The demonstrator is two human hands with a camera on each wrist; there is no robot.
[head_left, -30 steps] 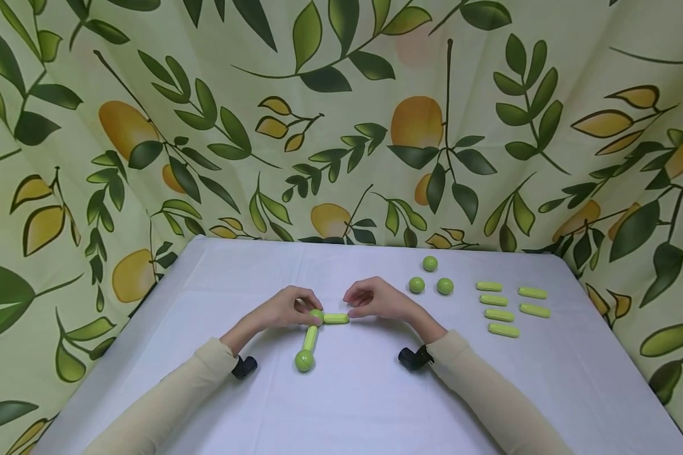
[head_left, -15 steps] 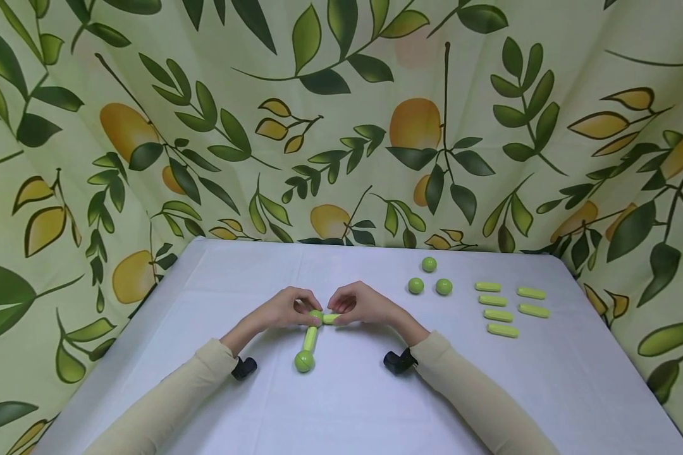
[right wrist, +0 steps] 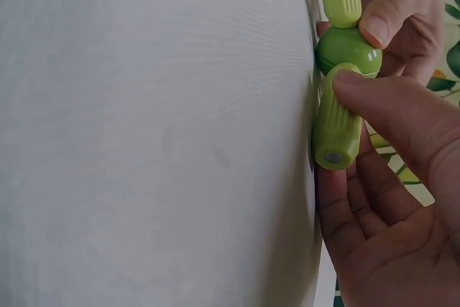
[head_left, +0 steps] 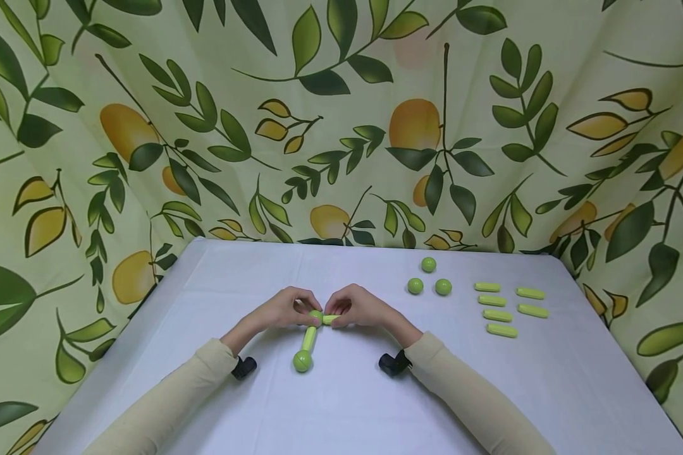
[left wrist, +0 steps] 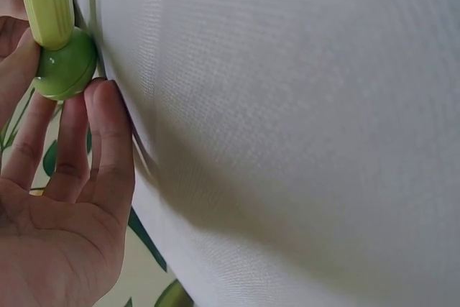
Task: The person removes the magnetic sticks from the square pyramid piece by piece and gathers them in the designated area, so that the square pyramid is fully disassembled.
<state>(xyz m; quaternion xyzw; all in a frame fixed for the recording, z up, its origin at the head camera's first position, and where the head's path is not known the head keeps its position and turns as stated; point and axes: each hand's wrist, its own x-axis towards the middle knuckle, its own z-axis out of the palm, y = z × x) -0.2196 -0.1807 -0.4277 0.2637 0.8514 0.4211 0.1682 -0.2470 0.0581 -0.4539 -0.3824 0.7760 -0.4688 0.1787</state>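
My left hand (head_left: pixel 287 307) holds a dark green ball (left wrist: pixel 68 70) between thumb and fingers on the table. With its thumb and fingers my right hand (head_left: pixel 361 304) pinches a light green ribbed stick (right wrist: pixel 338 124), whose inner end meets the ball. A grey metal-looking disc shows at the stick's free end in the right wrist view. A second light green stick (head_left: pixel 309 339) runs from the held ball toward the front, ending at another green ball (head_left: pixel 302 361). The fingers partly cover the held ball and the pinched stick in the head view.
Three loose green balls (head_left: pixel 429 265) lie at the back right of the white-covered table (head_left: pixel 233 411). Farther right, several light green sticks (head_left: pixel 495 315) lie in two columns. A leaf-and-fruit patterned curtain (head_left: pixel 330 158) hangs behind and beside the table.
My right hand has moved left, from the outer end of the right-hand stick to a pinch along it close to the ball. The left hand keeps its hold on the ball.
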